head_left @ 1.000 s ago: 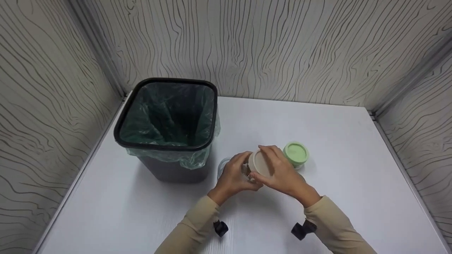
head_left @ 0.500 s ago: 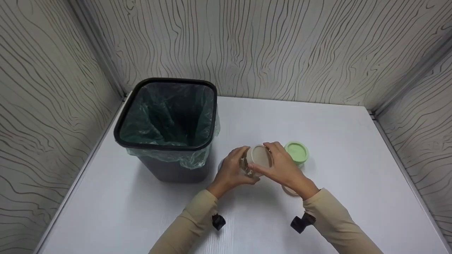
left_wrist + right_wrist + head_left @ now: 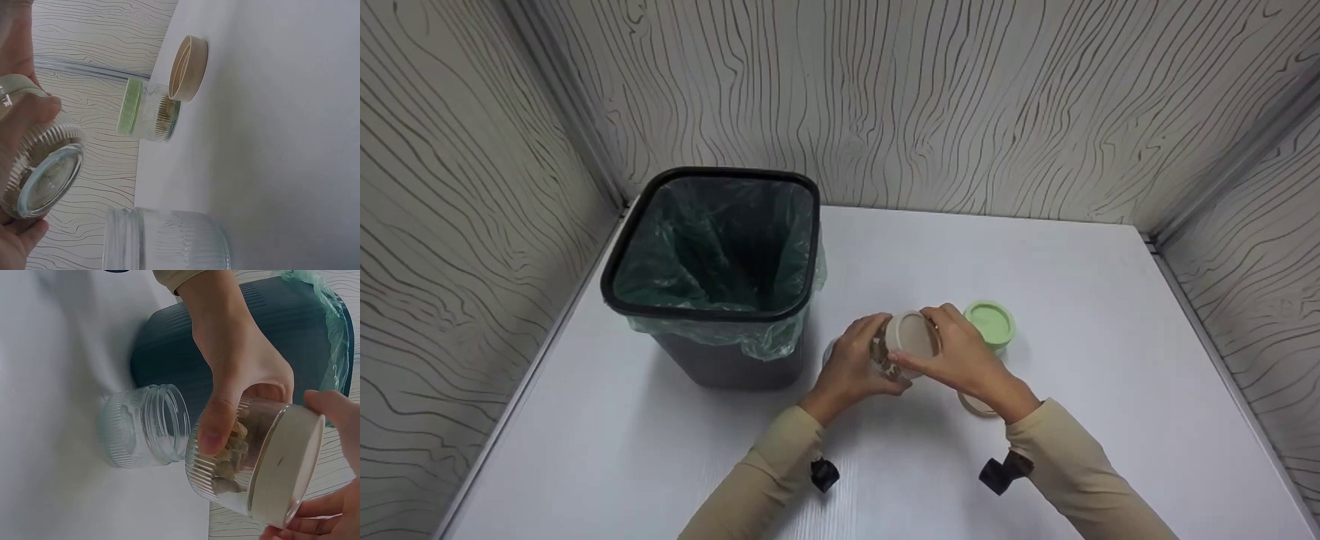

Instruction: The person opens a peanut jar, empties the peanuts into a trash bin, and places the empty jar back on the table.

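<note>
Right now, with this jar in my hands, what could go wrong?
The held jar is tilted, so if its cream lid came loose, the brown pieces inside could spill. The lidless glass jar stands close by on the table; lowering the held jar carelessly might knock it. Your left hand grips smooth glass while your right hand holds the lid, so a loosened grip might let it slip.
</note>
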{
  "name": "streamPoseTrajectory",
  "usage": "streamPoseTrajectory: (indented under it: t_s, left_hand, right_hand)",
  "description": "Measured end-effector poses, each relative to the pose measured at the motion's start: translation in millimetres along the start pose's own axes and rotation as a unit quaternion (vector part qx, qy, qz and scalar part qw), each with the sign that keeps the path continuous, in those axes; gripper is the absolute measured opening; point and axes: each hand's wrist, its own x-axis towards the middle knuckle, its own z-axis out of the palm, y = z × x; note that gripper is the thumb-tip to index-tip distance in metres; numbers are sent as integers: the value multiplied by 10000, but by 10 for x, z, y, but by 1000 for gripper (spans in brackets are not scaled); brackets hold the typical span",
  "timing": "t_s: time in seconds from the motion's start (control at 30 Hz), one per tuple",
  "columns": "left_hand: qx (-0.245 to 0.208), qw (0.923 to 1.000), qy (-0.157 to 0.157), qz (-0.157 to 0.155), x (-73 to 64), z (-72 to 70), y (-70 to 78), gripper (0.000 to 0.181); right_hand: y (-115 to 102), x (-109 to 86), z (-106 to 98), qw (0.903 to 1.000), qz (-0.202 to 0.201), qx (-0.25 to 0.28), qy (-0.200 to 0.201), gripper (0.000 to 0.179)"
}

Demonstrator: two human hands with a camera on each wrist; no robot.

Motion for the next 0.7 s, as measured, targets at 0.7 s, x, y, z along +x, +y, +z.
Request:
streamPoseTrajectory:
  t_s: [0.7]
  left_hand:
    - [-275,9993,-232,109,-46,19,-14,86]
  right_hand:
    - [71,-24,-131,9847,-1603,119,-672,86]
